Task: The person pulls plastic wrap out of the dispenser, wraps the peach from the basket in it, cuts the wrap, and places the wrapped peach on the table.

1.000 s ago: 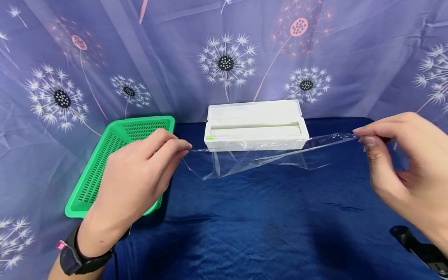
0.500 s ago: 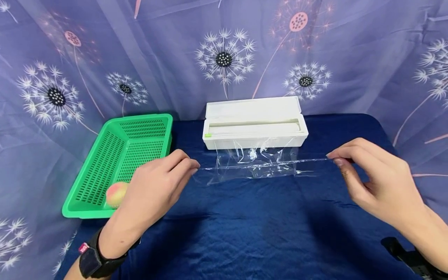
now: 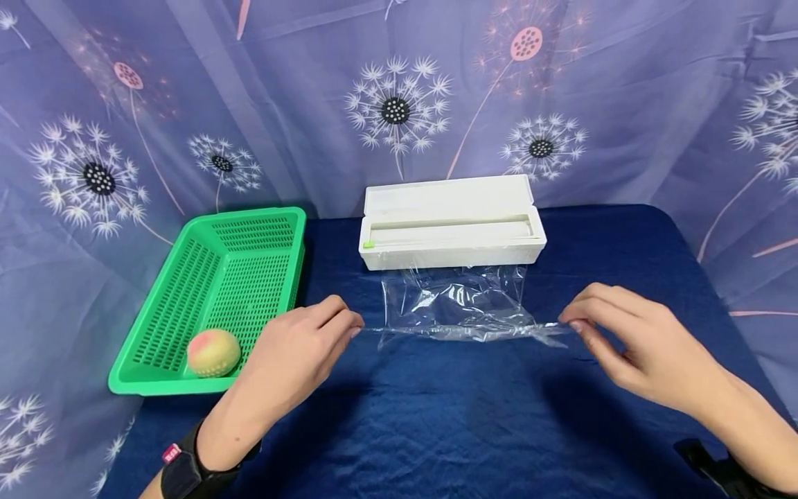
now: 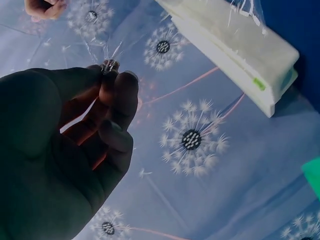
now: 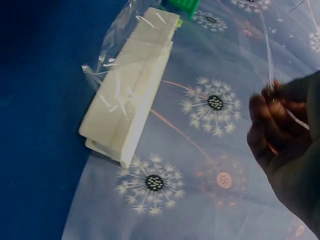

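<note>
Change: both hands have come down and nearer the wearer over the last second, and closer together. The left hand (image 3: 299, 353) and right hand (image 3: 642, 346) stretch the edge of the clear film (image 3: 461, 298) between them. That edge was up level with the white box (image 3: 449, 256) and now sits clearly in front of it, with a wider crinkled stretch of film between edge and box. Reads as film being drawn out of the box, with the sheet getting longer; not cut off, as far as I can judge. Box hasn't visibly shifted on the blue cloth (image 3: 449, 416), lid up. The peach-like fruit (image 3: 214, 352), hidden by the left hand a second ago, now shows whole in the near end of the green basket (image 3: 168, 386).

Fingers: both hands pinch a film corner, thumb against fingertips. Head view mostly gives the back of the left hand; left wrist view shows its palm side, film bunched at the tips, other fingers loosely bent. Right wrist view shows a thin film strand leaving the right fingertips, plus film draped over the box front. Only the head view has the fruit; wrist views catch just a green bit of basket. Roll inside the box: can't tell
</note>
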